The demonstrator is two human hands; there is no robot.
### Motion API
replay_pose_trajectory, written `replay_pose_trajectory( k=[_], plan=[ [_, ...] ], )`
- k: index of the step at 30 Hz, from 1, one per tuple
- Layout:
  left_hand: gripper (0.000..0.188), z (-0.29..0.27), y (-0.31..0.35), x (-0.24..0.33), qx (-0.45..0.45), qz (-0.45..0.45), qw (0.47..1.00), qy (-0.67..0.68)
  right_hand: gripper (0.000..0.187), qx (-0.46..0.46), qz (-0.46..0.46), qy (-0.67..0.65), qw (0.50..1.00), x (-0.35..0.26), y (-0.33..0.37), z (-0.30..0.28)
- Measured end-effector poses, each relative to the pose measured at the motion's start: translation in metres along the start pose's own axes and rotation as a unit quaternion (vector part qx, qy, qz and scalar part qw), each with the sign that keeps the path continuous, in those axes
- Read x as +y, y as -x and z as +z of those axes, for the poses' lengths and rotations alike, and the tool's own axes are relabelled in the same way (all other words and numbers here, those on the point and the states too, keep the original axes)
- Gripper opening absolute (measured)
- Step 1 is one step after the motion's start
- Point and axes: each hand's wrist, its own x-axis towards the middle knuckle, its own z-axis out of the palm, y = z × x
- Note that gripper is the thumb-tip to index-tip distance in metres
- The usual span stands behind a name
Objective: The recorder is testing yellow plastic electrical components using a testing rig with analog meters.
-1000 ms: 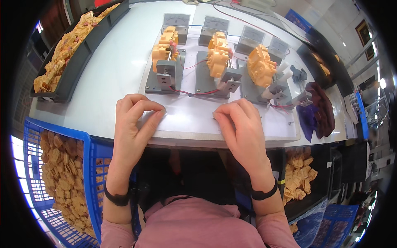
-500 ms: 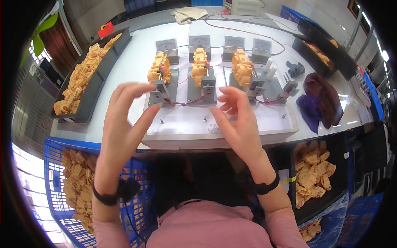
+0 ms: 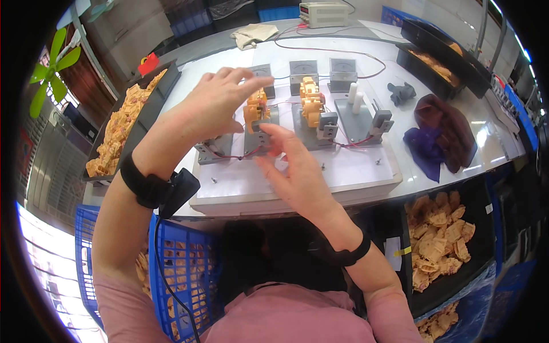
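Several grey test fixtures stand in a row on a white board [image 3: 297,186]. My left hand [image 3: 214,103] is over the left end, fingers stretched to the right beside the yellow plastic part [image 3: 255,111] on the second fixture; its thumb points down, apart from the fingers. Whatever sits on the leftmost fixture [image 3: 214,150] is hidden behind this hand. My right hand [image 3: 297,174] is at the front of the second fixture, index finger by its grey block [image 3: 260,137], thumb lower and apart. Another yellow plastic part [image 3: 311,103] sits on the third fixture. The rightmost fixture [image 3: 354,123] bears two white posts.
Panel meters [image 3: 303,74] stand behind the fixtures. A long tray [image 3: 146,108] of yellow parts lies at left, black trays [image 3: 429,68] at back right, and dark cloth [image 3: 446,137] at right. Below the table are a blue basket [image 3: 186,251] and a bin of yellow parts [image 3: 440,240].
The view has shifted, so the fixtures appear further left. My left hand has risen and reached across to the right; my right hand has moved left, to the second fixture.
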Motion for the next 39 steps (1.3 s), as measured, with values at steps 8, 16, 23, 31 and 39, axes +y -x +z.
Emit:
replay_pose_trajectory(
  k=[8, 16, 23, 31, 39],
  plan=[
    [0.027, 0.014, -0.02, -0.007, 0.009, 0.175, 0.984, -0.025, 0.039, -0.041, -0.024, -0.065, 0.997, 0.009, -0.001, -0.006],
    [0.041, -0.063, 0.001, 0.026, 0.056, -0.003, 0.926, 0.374, 0.054, 0.104, 0.0, -0.123, 0.987, -0.009, 0.013, -0.025],
    [0.092, -0.025, 0.025, 0.149, -0.017, 0.033, 0.871, 0.49, 0.061, 0.084, 0.101, -0.145, 0.981, -0.022, 0.105, -0.132],
    [0.087, -0.026, 0.048, 0.12, 0.034, -0.008, 0.908, 0.418, 0.044, 0.397, 0.226, 0.433, 0.777, 0.002, 0.22, -0.435],
    [0.072, 0.001, 0.133, 0.056, 0.158, -0.154, 0.893, 0.393, 0.046, 0.449, 0.223, 0.493, 0.711, 0.041, 0.246, -0.551]
  ],
)
